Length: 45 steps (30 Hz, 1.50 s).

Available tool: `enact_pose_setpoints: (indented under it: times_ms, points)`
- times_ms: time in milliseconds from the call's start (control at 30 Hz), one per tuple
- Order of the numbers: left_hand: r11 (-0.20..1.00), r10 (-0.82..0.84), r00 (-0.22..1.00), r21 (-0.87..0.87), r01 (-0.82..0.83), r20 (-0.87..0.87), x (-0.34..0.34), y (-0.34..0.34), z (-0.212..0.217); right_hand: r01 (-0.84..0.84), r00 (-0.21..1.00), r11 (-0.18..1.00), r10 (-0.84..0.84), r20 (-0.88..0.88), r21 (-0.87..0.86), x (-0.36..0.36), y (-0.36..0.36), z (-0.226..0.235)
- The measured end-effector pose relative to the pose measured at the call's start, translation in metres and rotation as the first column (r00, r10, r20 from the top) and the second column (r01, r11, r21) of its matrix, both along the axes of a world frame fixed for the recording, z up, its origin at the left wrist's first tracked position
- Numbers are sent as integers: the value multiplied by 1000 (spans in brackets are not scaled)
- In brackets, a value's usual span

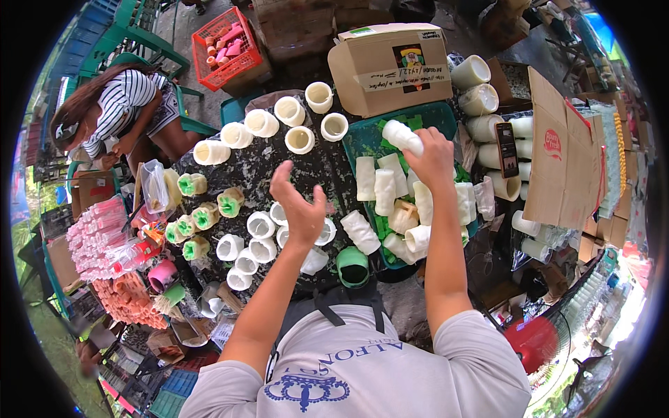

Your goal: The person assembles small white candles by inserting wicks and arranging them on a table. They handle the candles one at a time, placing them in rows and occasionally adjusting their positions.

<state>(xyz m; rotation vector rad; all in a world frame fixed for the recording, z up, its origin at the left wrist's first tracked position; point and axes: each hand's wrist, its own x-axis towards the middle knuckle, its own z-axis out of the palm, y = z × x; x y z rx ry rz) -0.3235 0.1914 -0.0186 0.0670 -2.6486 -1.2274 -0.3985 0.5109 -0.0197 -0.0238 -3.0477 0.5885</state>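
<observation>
Cardboard carton [390, 73] stands against the far edge of the teal tray [358, 139], backing the space beyond your right hand [431, 159]. That hand is above the tray, its fingers closed around one end of a white cylinder [400, 136], which you hold tilted over the tray's far left part. More white cylinders [384, 191] lie below it among green pieces [382, 224]. To the right of the tray, cream pots [479, 101], an upright phone [507, 150] and a large cardboard flap [563, 153] crowd that side.

Your left hand [301, 211] holds nothing; its fingers are spread, thumb well apart, above a cluster of white hollow cylinders [261, 225]. A green cup [352, 259] sits near your torso, by the tray's near left corner. Cream cups [289, 110] line the far side, and green-filled moulds [230, 202] stand to the left, with a pink bundle [102, 237] beyond them. Past the table's far left edge, a person [129, 111] sits bent over.

Dark tabletop [254, 174] shows between the far cups and the near cluster, running to the tray's left rim.
</observation>
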Motion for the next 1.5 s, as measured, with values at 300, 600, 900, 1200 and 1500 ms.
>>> enact_pose_setpoints:
  times_ms: [300,600,900,1200,1500]
  points:
    - [806,-584,812,-129,577,-15,14,16,60,-191,980,865,194,-43,-464,92,-121,107]
    - [878,55,998,477,-41,-15,-21,-91,-24,-265,961,791,266,-80,-552,116,-160,103]
    - [1000,-19,1000,25,18,7,-78,-119,-124,-127,987,845,158,15,-520,164,-108,84]
    - [964,-96,975,263,42,198,-88,-118,-131,149,968,909,-215,-132,-390,221,-59,62]
    - [995,63,933,52,-87,355,-50,-128,-94,-17,998,983,6,63,180,255,29,19]
